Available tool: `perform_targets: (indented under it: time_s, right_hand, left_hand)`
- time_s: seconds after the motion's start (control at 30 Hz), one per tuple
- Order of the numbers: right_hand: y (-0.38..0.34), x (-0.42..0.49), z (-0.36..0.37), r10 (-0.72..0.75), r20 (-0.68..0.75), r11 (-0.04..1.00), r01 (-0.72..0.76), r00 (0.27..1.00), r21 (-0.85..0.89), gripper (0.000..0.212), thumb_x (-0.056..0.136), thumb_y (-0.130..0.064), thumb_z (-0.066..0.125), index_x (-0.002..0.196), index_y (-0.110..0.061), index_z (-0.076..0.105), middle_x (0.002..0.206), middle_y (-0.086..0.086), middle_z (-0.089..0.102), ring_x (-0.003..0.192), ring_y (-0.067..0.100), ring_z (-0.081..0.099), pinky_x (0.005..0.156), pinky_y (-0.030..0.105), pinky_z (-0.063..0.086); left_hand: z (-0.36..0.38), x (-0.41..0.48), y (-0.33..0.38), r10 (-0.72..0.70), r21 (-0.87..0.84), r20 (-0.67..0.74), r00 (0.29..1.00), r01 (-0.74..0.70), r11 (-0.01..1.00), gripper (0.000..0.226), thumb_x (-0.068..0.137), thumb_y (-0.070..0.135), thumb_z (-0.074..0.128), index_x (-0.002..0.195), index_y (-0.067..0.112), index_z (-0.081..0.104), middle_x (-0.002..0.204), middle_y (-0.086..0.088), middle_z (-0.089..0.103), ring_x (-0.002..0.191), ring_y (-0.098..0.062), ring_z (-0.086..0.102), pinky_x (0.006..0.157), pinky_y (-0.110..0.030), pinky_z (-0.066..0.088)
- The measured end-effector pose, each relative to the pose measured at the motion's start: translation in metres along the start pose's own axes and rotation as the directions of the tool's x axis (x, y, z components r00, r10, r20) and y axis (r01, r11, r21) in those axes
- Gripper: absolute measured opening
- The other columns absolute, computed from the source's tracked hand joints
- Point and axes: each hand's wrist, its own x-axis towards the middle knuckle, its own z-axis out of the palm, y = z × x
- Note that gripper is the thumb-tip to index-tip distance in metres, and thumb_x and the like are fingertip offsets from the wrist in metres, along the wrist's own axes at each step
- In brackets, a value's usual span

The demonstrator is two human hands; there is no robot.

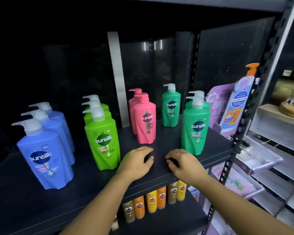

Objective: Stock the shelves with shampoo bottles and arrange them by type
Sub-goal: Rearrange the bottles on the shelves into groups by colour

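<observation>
Pump shampoo bottles stand in rows by colour on the dark shelf [159, 138]. Three blue bottles [44, 156] line up at the left, three lime green bottles [103, 141] beside them, then pink bottles [145, 122] in the middle. Dark green bottles [194, 131] stand at the right, with a lone dark green bottle [171, 107] further back. My left hand [137, 162] and my right hand [182, 164] rest on the shelf's front part, fingers curled and slightly apart, holding nothing, in front of the pink and dark green rows.
Purple and blue display cards with an orange pump bottle [234, 102] lean at the shelf's right end by the perforated metal upright [241, 126]. Several small yellow, orange and brown bottles [153, 200] stand on the shelf below. White racks lie to the right.
</observation>
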Motion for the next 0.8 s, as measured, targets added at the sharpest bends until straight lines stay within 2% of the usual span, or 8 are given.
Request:
perform_targets:
  time_s: [0.17,0.27,0.37,0.47,0.57,0.67,0.73,0.8]
  right_hand:
    - [0.016,-0.032,-0.025,0.219,-0.263,0.975,-0.197,0.94,0.105,0.007,0.089,-0.021,0.071,0.096,-0.023,0.07,0.093,-0.01,0.066,0.089,0.014,0.061,0.08,0.032,0.05]
    - [0.03,-0.035,-0.039,0.479,-0.36,0.867,-0.367,0.801,0.336,0.029,0.089,-0.031,0.075,0.112,-0.023,0.057,0.109,-0.007,0.056,0.097,0.011,0.057,0.084,0.031,0.048]
    - [0.041,-0.028,-0.05,0.601,-0.252,0.747,-0.42,0.759,0.516,0.058,0.09,-0.041,0.073,0.135,-0.026,0.04,0.13,-0.005,0.05,0.11,0.014,0.056,0.091,0.034,0.049]
    - [0.044,-0.019,-0.054,0.591,-0.158,0.707,-0.414,0.791,0.574,0.052,0.096,-0.04,0.065,0.14,-0.032,0.037,0.128,-0.004,0.057,0.104,0.011,0.063,0.08,0.027,0.052]
    - [0.045,-0.013,-0.052,0.56,-0.108,0.707,-0.405,0.822,0.58,0.049,0.098,-0.039,0.061,0.141,-0.034,0.038,0.127,-0.007,0.056,0.106,0.009,0.062,0.082,0.027,0.052]
    - [0.054,-0.006,-0.051,0.482,0.002,0.691,-0.381,0.876,0.614,0.036,0.101,-0.035,0.059,0.135,-0.039,0.048,0.124,-0.013,0.062,0.103,0.002,0.065,0.08,0.019,0.05]
    - [0.062,0.001,-0.053,0.475,-0.061,0.715,-0.345,0.878,0.608,0.022,0.1,-0.031,0.059,0.121,-0.038,0.06,0.116,-0.012,0.068,0.101,0.006,0.066,0.08,0.02,0.05]
    - [0.072,0.011,-0.059,0.528,-0.217,0.736,-0.315,0.821,0.6,0.019,0.097,-0.027,0.064,0.115,-0.03,0.061,0.11,-0.008,0.066,0.099,0.01,0.064,0.08,0.024,0.049]
  left_hand:
    - [0.003,-0.001,0.007,0.061,-0.026,0.056,0.997,-0.059,0.998,0.042,0.099,0.038,0.061,0.139,0.027,0.063,0.145,0.01,0.059,0.133,-0.008,0.053,0.113,-0.021,0.038]
    - [0.008,0.003,0.024,0.059,-0.118,0.058,0.997,-0.051,0.992,0.042,0.099,0.038,0.063,0.139,0.028,0.063,0.143,0.013,0.059,0.131,-0.006,0.053,0.109,-0.017,0.036]
    - [0.02,0.013,0.047,0.023,-0.27,0.082,0.996,0.0,0.963,0.048,0.097,0.038,0.066,0.144,0.03,0.058,0.142,0.009,0.059,0.127,-0.004,0.054,0.109,-0.02,0.039]
    - [0.034,0.026,0.065,-0.024,-0.408,0.134,0.991,0.077,0.91,0.067,0.094,0.038,0.071,0.154,0.034,0.041,0.146,0.008,0.055,0.129,-0.004,0.055,0.109,-0.026,0.043]
    - [0.04,0.038,0.076,-0.053,-0.525,0.16,0.986,0.13,0.841,0.089,0.089,0.035,0.078,0.16,0.035,0.025,0.147,0.011,0.05,0.129,-0.004,0.055,0.109,-0.027,0.045]
    - [0.047,0.046,0.076,-0.082,-0.589,0.124,0.989,0.139,0.796,0.092,0.082,0.033,0.085,0.154,0.045,0.028,0.137,0.019,0.06,0.119,0.006,0.061,0.107,-0.032,0.051]
    - [0.051,0.049,0.072,-0.124,-0.578,0.089,0.988,0.152,0.802,0.08,0.08,0.037,0.084,0.144,0.049,0.036,0.13,0.022,0.064,0.118,0.003,0.062,0.106,-0.037,0.052]
    - [0.053,0.049,0.071,-0.151,-0.56,0.06,0.987,0.158,0.813,0.071,0.083,0.036,0.082,0.139,0.047,0.039,0.13,0.023,0.063,0.12,0.002,0.059,0.108,-0.037,0.05]
